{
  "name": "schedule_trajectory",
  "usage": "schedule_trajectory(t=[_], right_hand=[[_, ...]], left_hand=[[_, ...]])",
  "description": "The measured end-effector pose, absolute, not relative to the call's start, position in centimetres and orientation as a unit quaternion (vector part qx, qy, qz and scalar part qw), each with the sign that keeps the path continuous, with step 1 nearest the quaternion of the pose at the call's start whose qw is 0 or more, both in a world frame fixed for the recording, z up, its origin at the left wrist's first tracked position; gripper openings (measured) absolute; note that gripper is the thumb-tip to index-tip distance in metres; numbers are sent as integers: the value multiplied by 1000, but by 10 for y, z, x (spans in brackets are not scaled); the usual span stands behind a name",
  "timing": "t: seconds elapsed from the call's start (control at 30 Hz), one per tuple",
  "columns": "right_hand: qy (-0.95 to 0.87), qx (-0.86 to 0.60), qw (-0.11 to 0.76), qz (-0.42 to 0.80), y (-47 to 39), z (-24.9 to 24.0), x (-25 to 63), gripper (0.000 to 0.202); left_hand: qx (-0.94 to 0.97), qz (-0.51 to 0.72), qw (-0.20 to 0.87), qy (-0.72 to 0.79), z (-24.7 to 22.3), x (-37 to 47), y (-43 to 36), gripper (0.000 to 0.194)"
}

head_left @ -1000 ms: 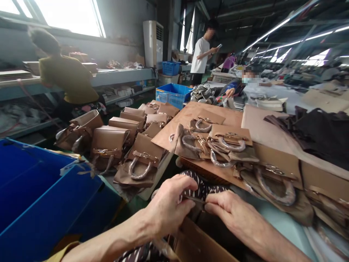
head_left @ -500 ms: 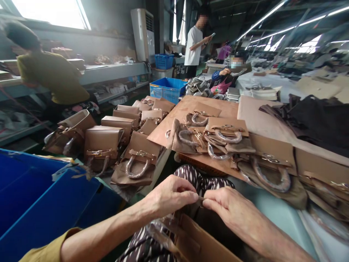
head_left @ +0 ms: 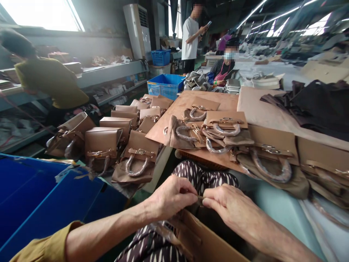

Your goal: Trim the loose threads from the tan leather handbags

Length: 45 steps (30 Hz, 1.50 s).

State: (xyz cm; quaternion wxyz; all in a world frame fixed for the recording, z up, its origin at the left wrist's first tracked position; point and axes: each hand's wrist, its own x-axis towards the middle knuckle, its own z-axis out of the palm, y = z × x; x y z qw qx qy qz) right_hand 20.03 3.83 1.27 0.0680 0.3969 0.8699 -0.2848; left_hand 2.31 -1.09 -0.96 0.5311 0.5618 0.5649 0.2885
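Observation:
A brown handbag (head_left: 209, 240) lies in my lap, its plastic-wrapped handle (head_left: 166, 233) toward the left. Above it, my left hand (head_left: 173, 194) is closed in a pinch on a thin brown strip (head_left: 200, 197). My right hand (head_left: 227, 202) pinches the same strip from the other side, fingertips close to those of the left. Whether the strip belongs to the bag I cannot tell; most of it is hidden by my fingers.
Several finished-looking brown handbags (head_left: 139, 156) stand at the left, and others (head_left: 226, 127) lie on the tan board (head_left: 163, 127). An open blue bin (head_left: 81, 196) is at my left. Dark fabric (head_left: 319, 109) lies at the right. Co-workers are further back.
My hands hold nearly the same pinch on the strip. The view has shifted slightly. The masked co-worker at the back has lowered the hand and the piece held up earlier.

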Motion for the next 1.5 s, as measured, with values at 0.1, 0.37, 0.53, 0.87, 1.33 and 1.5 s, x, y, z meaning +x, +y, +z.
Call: schedule_trajectory(t=[0.1,0.37,0.53,0.87,1.33,1.5], right_hand=[[872,389,72,-288,40,13,201,30],[837,388,74,-380,41,25,193,23],[827,379,79,-408,40,24,189,27],[810,403,86,-418,42,16,189,27],[825,406,108,-377,41,21,182,30],[831,401,106,-371,40,20,181,32]], left_hand=[[583,304,504,561,-9,25,-12,15],[530,306,532,585,-17,27,-15,14],[510,295,535,605,-19,29,-19,17],[486,314,627,521,-19,13,-21,21],[497,251,598,576,-19,9,-18,24],[536,252,548,591,-15,13,-16,19]])
